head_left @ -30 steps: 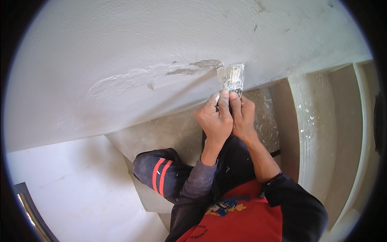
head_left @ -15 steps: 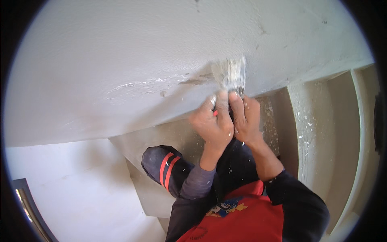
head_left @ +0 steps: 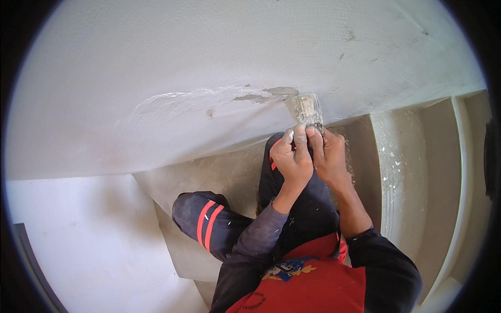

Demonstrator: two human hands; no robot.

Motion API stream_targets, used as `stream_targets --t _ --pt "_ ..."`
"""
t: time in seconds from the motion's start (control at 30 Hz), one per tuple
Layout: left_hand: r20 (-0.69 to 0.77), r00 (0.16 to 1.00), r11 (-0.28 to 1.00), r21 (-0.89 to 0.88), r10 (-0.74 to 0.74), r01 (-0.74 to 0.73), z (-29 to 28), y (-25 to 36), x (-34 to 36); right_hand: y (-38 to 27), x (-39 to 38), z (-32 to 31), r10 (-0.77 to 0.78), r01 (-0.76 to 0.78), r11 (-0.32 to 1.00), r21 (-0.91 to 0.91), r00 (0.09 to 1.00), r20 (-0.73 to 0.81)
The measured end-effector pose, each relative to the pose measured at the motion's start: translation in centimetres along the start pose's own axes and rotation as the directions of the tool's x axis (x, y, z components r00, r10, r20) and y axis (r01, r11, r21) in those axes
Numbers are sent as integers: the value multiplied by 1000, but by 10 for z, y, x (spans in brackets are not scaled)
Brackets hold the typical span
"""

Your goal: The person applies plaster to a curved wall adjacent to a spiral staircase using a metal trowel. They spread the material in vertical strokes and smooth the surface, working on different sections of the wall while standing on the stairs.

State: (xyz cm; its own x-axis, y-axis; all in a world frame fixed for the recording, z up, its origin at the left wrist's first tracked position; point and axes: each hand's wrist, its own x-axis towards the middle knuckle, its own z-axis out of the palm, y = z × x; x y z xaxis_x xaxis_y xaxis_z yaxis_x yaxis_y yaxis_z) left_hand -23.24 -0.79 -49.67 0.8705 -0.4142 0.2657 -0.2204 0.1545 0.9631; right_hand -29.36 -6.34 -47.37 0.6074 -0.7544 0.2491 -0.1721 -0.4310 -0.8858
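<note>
A putty knife (head_left: 305, 108) with a wide, white-smeared blade is pressed to the lower part of a pale wall (head_left: 198, 57). Both hands grip it side by side: my left hand (head_left: 292, 159) is closed with thumb and fingers at the blade's base, and my right hand (head_left: 331, 156) is closed on its other side. Most of the handle is hidden in the fingers. To the left of the blade, a bare grey patch (head_left: 282, 91) shows in the wall, and a rough, peeling streak (head_left: 172, 100) runs farther left.
Steps (head_left: 399, 177) spotted with white flecks rise on the right. My bent knees, in dark trousers (head_left: 209, 221) with red stripes, are over a grey-brown landing (head_left: 209, 177). A white wall (head_left: 88, 235) stands at left, with a dark-edged object (head_left: 36, 271) at the rim.
The putty knife and both hands have moved down and slightly right. More of the grey patch shows above and left of the blade. The view has shifted a little.
</note>
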Motion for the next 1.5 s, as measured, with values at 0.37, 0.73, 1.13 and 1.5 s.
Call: stream_targets --t 0.37,0.73,1.13,1.5 --pt "92 991 968 -221 -100 118 -10 18 7 -27 6 -9 30 -16 979 -201 997 67" --pt "119 974 893 -390 -194 225 -12 19 11 -50 8 -6 -73 83 913 -399 997 41" --pt "140 966 913 -321 -215 250 -17 23 13 -46 13 -8 16 17 943 -332 995 98" --pt "142 972 887 -401 -185 228 -17 23 17 -46 17 -6 -30 61 952 -300 994 107"
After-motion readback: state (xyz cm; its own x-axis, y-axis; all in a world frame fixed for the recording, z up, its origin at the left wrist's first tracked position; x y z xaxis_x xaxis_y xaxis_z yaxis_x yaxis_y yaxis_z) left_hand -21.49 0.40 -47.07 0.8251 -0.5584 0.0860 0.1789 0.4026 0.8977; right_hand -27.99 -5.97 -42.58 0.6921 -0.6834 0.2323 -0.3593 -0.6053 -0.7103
